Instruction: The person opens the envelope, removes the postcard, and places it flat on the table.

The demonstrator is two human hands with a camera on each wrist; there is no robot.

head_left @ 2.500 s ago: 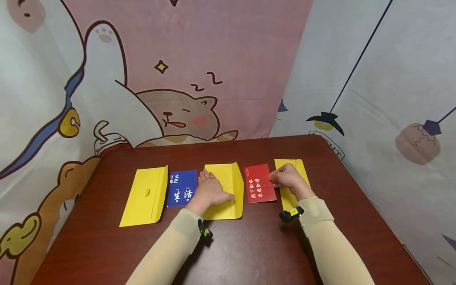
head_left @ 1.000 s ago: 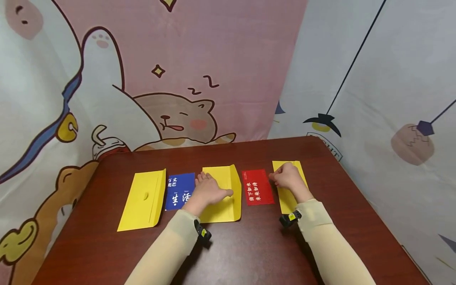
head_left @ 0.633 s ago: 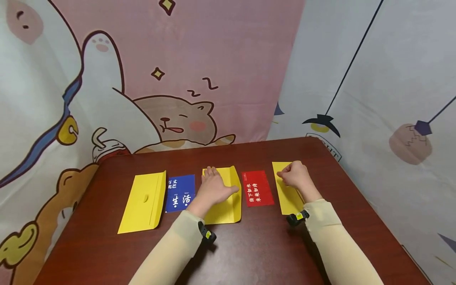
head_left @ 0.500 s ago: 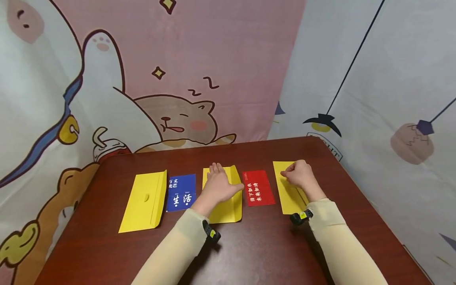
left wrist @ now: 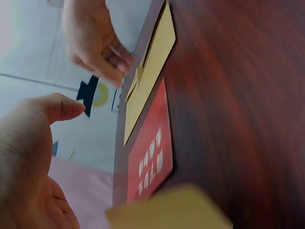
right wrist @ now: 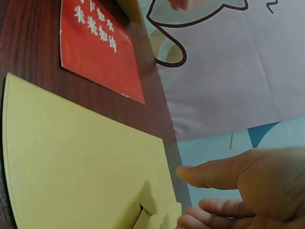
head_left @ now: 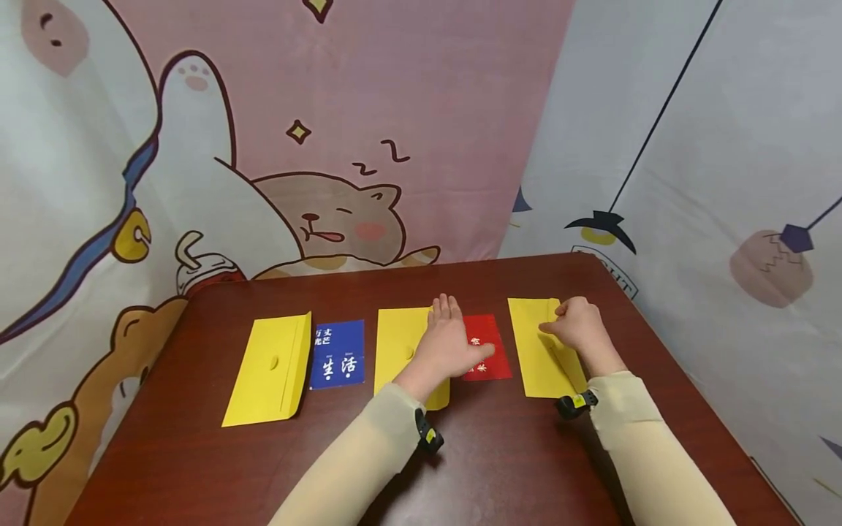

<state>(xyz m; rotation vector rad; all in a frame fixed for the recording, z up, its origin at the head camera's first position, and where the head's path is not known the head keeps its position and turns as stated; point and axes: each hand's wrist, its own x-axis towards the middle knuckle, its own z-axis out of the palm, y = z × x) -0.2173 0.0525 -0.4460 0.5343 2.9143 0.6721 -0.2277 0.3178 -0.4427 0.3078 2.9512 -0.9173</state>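
Note:
My left hand (head_left: 447, 347) is spread with straight fingers above the right side of the middle yellow envelope (head_left: 395, 343), and its thumb overlaps the red card (head_left: 495, 332) in the head view. White characters mark that card, which lies flat. My right hand (head_left: 582, 329) is over the flap side of the right yellow envelope (head_left: 531, 343). In the right wrist view, its thumb and loosely bent fingers (right wrist: 214, 174) stand apart with nothing between them. A small flap tab (right wrist: 150, 207) sticks up from this envelope, close below those fingers.
Farther left lie a blue card (head_left: 338, 351) with white characters and another yellow envelope (head_left: 266, 365) with a notch in its face. All rest in a row on a dark red-brown table (head_left: 217, 475). Cartoon-printed cloth (head_left: 427, 109) hangs behind and beside the table.
My right hand has left the red card's right edge and moved right across the right envelope to its flap side. My left hand has shifted right over the middle envelope toward the red card.

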